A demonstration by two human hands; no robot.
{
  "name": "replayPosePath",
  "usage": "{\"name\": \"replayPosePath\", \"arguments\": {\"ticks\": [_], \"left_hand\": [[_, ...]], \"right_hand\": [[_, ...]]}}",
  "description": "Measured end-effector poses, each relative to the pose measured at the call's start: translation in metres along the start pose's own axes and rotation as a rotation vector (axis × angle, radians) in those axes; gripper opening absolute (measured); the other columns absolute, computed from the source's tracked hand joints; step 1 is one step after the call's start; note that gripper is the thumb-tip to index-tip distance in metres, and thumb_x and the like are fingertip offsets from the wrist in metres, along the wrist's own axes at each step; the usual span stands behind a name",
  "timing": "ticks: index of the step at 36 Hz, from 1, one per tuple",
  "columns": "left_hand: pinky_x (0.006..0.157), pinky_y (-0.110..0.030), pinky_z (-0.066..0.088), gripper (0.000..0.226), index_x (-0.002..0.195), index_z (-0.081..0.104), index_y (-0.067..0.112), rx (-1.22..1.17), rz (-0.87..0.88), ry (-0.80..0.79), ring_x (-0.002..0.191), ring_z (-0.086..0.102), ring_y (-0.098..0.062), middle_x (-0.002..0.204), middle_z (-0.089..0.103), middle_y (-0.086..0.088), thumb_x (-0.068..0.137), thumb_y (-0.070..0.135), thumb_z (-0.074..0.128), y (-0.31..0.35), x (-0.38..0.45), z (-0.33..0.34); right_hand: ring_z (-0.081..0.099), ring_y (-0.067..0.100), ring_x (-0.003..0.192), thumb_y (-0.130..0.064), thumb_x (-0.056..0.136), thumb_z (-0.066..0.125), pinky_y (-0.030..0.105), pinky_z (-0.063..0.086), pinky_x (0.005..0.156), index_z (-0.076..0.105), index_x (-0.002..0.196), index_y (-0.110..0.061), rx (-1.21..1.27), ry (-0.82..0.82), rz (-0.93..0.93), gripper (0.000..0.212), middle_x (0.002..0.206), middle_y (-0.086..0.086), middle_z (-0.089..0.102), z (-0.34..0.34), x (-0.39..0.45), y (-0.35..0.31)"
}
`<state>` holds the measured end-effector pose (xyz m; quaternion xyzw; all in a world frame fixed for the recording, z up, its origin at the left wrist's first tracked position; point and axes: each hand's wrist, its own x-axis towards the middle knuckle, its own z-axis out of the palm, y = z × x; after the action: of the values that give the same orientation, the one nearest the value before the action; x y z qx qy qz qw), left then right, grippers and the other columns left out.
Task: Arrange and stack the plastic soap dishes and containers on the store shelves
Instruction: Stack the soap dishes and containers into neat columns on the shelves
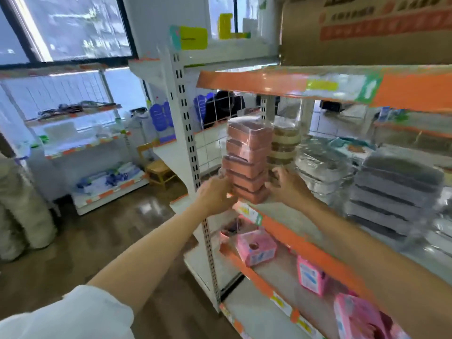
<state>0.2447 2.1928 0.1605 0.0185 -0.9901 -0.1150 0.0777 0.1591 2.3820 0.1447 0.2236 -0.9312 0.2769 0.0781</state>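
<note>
Fingers of left hand (215, 192) and right hand (285, 184) curled around one wrapped stack of five pink soap dishes (247, 160).

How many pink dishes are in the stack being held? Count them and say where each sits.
5, in one column on the middle shelf: pink dishes at bottom, second, third, fourth, top. Blur may hide more.

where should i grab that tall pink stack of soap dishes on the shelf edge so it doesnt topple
Grip the pink stack low, at its bottom dishes, one hand per side, as the left hand and right hand do now. It is tall, narrow and staggered, so a high grip would likely tip it. Come from the open front; the beige stack blocks behind.
</note>
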Motion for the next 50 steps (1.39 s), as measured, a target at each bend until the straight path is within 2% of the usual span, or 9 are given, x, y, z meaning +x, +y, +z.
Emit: {"name": "replayPosePath", "arguments": {"ticks": [4, 13, 18, 26, 37, 42, 45, 48, 50], "left_hand": [[0.07, -0.029, 0.041, 0.027, 0.106, 0.057, 0.015, -0.075, -0.006, 0.11, 0.092, 0.058, -0.025, 0.091, 0.05, 0.001, 0.091, 0.038, 0.054, -0.021, 0.045, -0.031], [0.091, -0.036, 0.045, 0.041, 0.128, 0.051, 0.011, -0.129, 0.125, 0.157, 0.111, 0.053, -0.03, 0.125, 0.052, -0.012, 0.091, 0.028, 0.056, -0.032, 0.105, -0.047], [0.081, -0.036, 0.049, 0.031, 0.115, 0.057, 0.011, -0.115, 0.304, 0.161, 0.099, 0.059, -0.027, 0.115, 0.059, -0.009, 0.089, 0.029, 0.055, -0.043, 0.13, -0.052], [0.071, -0.022, 0.038, 0.018, 0.101, 0.063, 0.008, -0.108, 0.543, 0.131, 0.094, 0.059, -0.022, 0.104, 0.064, -0.007, 0.09, 0.018, 0.053, -0.063, 0.156, -0.065], [0.093, -0.029, 0.04, 0.034, 0.12, 0.055, 0.005, -0.205, 0.627, 0.079, 0.11, 0.049, -0.023, 0.117, 0.053, -0.01, 0.091, 0.024, 0.057, -0.086, 0.188, -0.061], [0.106, -0.033, 0.035, 0.055, 0.141, 0.04, 0.012, -0.176, 0.68, -0.031, 0.13, 0.039, -0.024, 0.143, 0.039, -0.007, 0.093, 0.032, 0.055, -0.069, 0.199, -0.059], [0.104, -0.016, 0.019, 0.048, 0.142, 0.04, 0.024, -0.177, 0.835, -0.123, 0.137, 0.028, -0.018, 0.152, 0.028, 0.001, 0.097, 0.034, 0.05, -0.057, 0.203, -0.057], [0.101, -0.022, 0.03, 0.06, 0.144, 0.034, 0.024, -0.211, 0.869, -0.17, 0.13, 0.037, -0.018, 0.148, 0.034, -0.001, 0.091, 0.04, 0.058, -0.049, 0.214, -0.053], [0.099, -0.021, 0.03, 0.062, 0.143, 0.034, 0.02, -0.226, 0.896, -0.269, 0.127, 0.04, -0.018, 0.144, 0.037, 0.0, 0.09, 0.036, 0.061, -0.044, 0.218, -0.054]], "right_hand": [[0.058, 0.03, 0.111, -0.034, 0.088, 0.062, 0.04, 0.047, 0.09, 0.051, 0.124, -0.006, 0.116, 0.125, 0.005, 0.047, 0.121, 0.014, 0.062, -0.01, 0.05, -0.012], [0.043, 0.028, 0.123, -0.05, 0.084, 0.064, 0.035, 0.04, 0.099, 0.044, 0.133, -0.007, 0.005, 0.257, 0.037, 0.068, 0.131, 0.015, 0.046, -0.023, 0.093, -0.023], [0.047, 0.025, 0.121, -0.073, 0.071, 0.06, 0.04, 0.047, 0.096, 0.038, 0.139, -0.013, -0.007, 0.212, 0.161, 0.093, 0.129, 0.008, 0.046, -0.029, 0.118, -0.041], [0.05, 0.024, 0.119, -0.07, 0.06, 0.073, 0.031, 0.045, 0.095, 0.036, 0.14, -0.011, -0.018, 0.065, 0.319, 0.106, 0.135, 0.007, 0.048, -0.026, 0.149, -0.063], [0.046, 0.025, 0.119, -0.057, 0.062, 0.08, 0.041, 0.044, 0.099, 0.039, 0.135, -0.01, 0.036, 0.334, 0.519, 0.096, 0.132, 0.008, 0.043, -0.023, 0.138, -0.07], [0.053, 0.029, 0.117, -0.072, 0.04, 0.079, 0.04, 0.048, 0.098, 0.04, 0.136, -0.009, 0.183, 0.433, 0.625, 0.121, 0.132, 0.013, 0.05, -0.024, 0.114, -0.07], [0.055, 0.033, 0.113, -0.073, 0.045, 0.081, 0.042, 0.048, 0.096, 0.045, 0.129, -0.002, 0.241, 0.532, 0.644, 0.116, 0.126, 0.019, 0.055, -0.025, 0.097, -0.077], [0.064, 0.021, 0.096, -0.064, 0.049, 0.084, 0.031, 0.053, 0.08, 0.056, 0.092, -0.011, 0.241, 0.544, 0.696, 0.074, 0.098, 0.007, 0.067, -0.029, 0.082, -0.075], [0.063, 0.018, 0.092, -0.056, 0.055, 0.084, 0.032, 0.054, 0.081, 0.05, 0.091, -0.015, 0.253, 0.575, 0.705, 0.064, 0.098, 0.005, 0.064, -0.035, 0.073, -0.072]]}}
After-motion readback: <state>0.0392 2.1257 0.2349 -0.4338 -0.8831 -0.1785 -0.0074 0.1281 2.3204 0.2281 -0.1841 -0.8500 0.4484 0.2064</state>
